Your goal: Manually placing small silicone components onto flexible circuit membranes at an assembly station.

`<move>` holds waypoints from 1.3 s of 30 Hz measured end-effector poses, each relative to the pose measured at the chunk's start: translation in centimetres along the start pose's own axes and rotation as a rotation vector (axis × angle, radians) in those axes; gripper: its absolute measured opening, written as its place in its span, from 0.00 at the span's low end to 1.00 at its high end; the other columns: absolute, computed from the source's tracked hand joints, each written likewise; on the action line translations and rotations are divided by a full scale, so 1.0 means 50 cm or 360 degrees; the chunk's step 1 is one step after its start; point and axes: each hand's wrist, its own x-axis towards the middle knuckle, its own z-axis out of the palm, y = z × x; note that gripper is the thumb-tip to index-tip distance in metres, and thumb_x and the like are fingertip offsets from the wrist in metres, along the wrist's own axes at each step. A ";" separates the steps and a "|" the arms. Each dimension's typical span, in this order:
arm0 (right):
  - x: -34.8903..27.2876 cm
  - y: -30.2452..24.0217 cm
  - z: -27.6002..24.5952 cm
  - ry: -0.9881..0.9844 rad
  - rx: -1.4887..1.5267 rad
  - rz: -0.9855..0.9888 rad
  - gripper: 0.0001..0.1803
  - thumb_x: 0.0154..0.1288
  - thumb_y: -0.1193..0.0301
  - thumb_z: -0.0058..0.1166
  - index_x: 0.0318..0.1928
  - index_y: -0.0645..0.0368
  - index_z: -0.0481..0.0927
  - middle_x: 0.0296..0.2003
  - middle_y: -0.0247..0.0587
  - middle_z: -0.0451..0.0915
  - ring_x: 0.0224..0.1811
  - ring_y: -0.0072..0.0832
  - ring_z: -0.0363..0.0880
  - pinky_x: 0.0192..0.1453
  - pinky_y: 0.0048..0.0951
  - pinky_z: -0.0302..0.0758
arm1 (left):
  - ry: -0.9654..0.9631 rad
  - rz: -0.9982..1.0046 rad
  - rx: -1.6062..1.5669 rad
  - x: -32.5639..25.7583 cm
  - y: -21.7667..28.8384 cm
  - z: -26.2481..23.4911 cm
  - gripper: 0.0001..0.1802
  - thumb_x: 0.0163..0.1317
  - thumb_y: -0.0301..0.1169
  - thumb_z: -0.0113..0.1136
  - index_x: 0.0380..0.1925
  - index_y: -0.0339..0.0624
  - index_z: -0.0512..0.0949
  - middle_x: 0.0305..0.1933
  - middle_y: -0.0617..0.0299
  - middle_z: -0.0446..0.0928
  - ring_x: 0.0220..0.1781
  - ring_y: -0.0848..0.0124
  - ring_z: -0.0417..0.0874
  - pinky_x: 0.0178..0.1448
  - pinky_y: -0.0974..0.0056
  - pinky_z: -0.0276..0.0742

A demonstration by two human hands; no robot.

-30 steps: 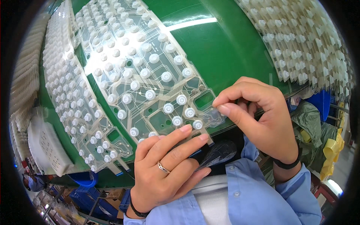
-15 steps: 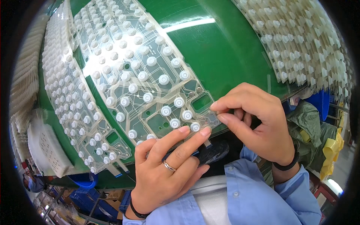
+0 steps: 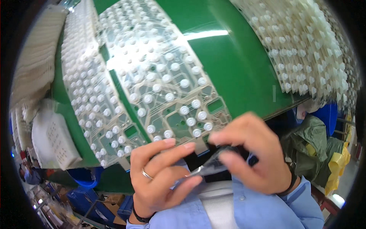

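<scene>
A clear membrane sheet (image 3: 169, 98) printed with pale circuit lines and studded with white rubber domes lies on the green table in front of me. My left hand (image 3: 164, 171) is open, ring on one finger, its index and middle fingertips at the sheet's near edge beside a flat connector tail (image 3: 197, 147). My right hand (image 3: 253, 154) is blurred at the sheet's near right corner, thumb and index finger apart. A dark, shiny film-like thing (image 3: 213, 165) shows below the table edge between my hands; whether either one touches it I cannot tell.
A second domed sheet (image 3: 95, 91) lies to the left. Overlapping domed sheets (image 3: 297, 49) fill the far right of the green table (image 3: 236, 65). Pale stacked sheets (image 3: 34, 61) and a white perforated piece (image 3: 57, 133) stand at the left. Blue bins and a green bag (image 3: 307, 131) sit below table level.
My right hand has left the sheet's right corner and come left and toward me. My left hand has drawn slightly left and down. The whole view has shifted, moving the sheets right.
</scene>
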 end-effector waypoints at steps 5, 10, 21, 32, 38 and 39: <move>-0.006 -0.038 0.058 -0.0072 0.0132 0.0029 0.10 0.56 0.76 0.64 0.40 0.57 0.83 0.35 0.40 0.78 0.38 0.38 0.78 0.42 0.34 0.73 | 0.0124 -0.0137 -0.0064 -0.041 -0.002 -0.026 0.13 0.45 0.37 0.75 0.19 0.48 0.78 0.47 0.62 0.86 0.52 0.61 0.80 0.51 0.61 0.69; -0.004 -0.056 0.081 -0.0059 0.0274 0.0039 0.10 0.52 0.78 0.67 0.37 0.58 0.83 0.36 0.39 0.79 0.38 0.37 0.79 0.42 0.34 0.74 | 0.0218 -0.0156 -0.0015 -0.072 0.001 -0.043 0.13 0.46 0.38 0.74 0.18 0.48 0.77 0.47 0.64 0.86 0.53 0.62 0.80 0.52 0.59 0.67; 0.056 -0.018 0.102 -0.0076 0.0827 0.0565 0.06 0.67 0.77 0.58 0.42 0.65 0.81 0.38 0.35 0.80 0.39 0.17 0.78 0.42 0.20 0.76 | 0.0079 -0.0170 0.0214 -0.100 -0.100 -0.125 0.17 0.47 0.40 0.74 0.17 0.46 0.75 0.55 0.55 0.82 0.66 0.50 0.75 0.63 0.52 0.65; 0.114 -0.037 0.055 0.0186 0.0158 0.0289 0.04 0.62 0.78 0.58 0.39 0.61 0.81 0.32 0.31 0.78 0.36 0.17 0.75 0.38 0.19 0.68 | -0.0106 -0.0077 0.0178 -0.076 -0.058 -0.099 0.19 0.51 0.46 0.71 0.16 0.47 0.74 0.52 0.57 0.84 0.64 0.51 0.75 0.58 0.52 0.66; 0.167 -0.040 0.094 -0.0087 0.0119 0.0422 0.03 0.62 0.77 0.59 0.36 0.61 0.82 0.31 0.29 0.77 0.31 0.13 0.71 0.30 0.16 0.62 | -0.0086 -0.0040 0.0131 -0.068 -0.094 -0.087 0.20 0.51 0.48 0.70 0.16 0.48 0.73 0.51 0.59 0.84 0.62 0.54 0.78 0.56 0.53 0.66; 0.165 -0.036 0.103 -0.0077 0.0104 0.0456 0.03 0.62 0.77 0.60 0.37 0.62 0.82 0.30 0.28 0.76 0.28 0.10 0.67 0.28 0.14 0.59 | -0.0085 -0.0038 0.0124 -0.069 -0.097 -0.085 0.20 0.51 0.48 0.70 0.16 0.49 0.73 0.51 0.59 0.84 0.62 0.55 0.78 0.56 0.54 0.66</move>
